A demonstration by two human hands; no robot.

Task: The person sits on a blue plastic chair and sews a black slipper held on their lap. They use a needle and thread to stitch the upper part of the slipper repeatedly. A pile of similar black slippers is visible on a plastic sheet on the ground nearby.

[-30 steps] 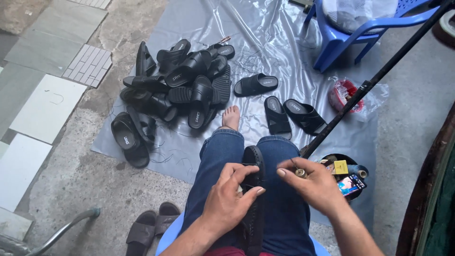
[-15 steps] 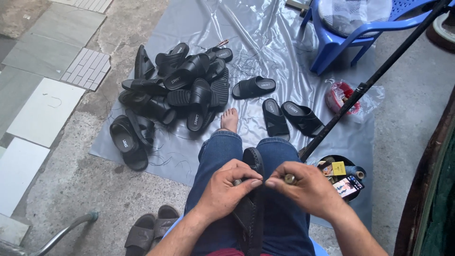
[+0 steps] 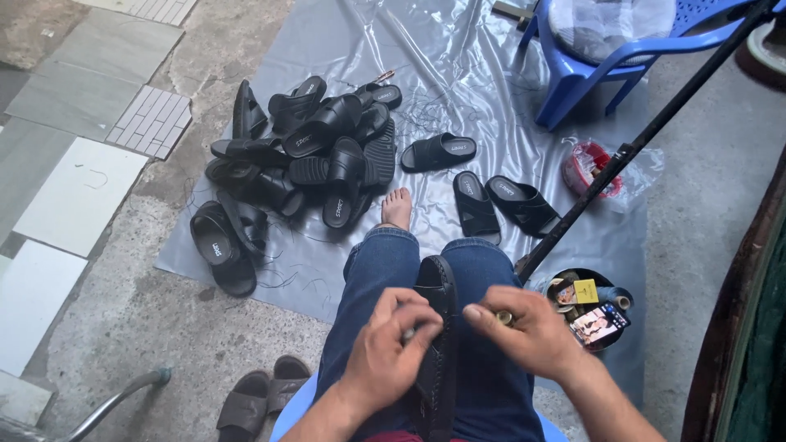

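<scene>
A black sandal [image 3: 436, 327] lies lengthwise between the knees of a seated person in blue jeans, its toe end pointing away from the body. The left hand [image 3: 389, 352] presses on the sandal's left edge, its grip narrow, fingers curled in and pinched on something too small to make out. The right hand [image 3: 532, 331] hovers just beside the sandal's right edge, its grip closed around a small brass-coloured object [image 3: 503, 317]. 1 bare foot [image 3: 397, 207] rests on a grey plastic sheet [image 3: 458, 74] spread over the concrete floor. On that sheet, ahead and to the left, sits a heap of black sandals [image 3: 311, 155], with 3 more [image 3: 483, 192] lying loose near the foot. A round tin [image 3: 594, 311] of small items stands by the right knee. A blue plastic chair [image 3: 606, 57] stands at the far end of the sheet.
</scene>
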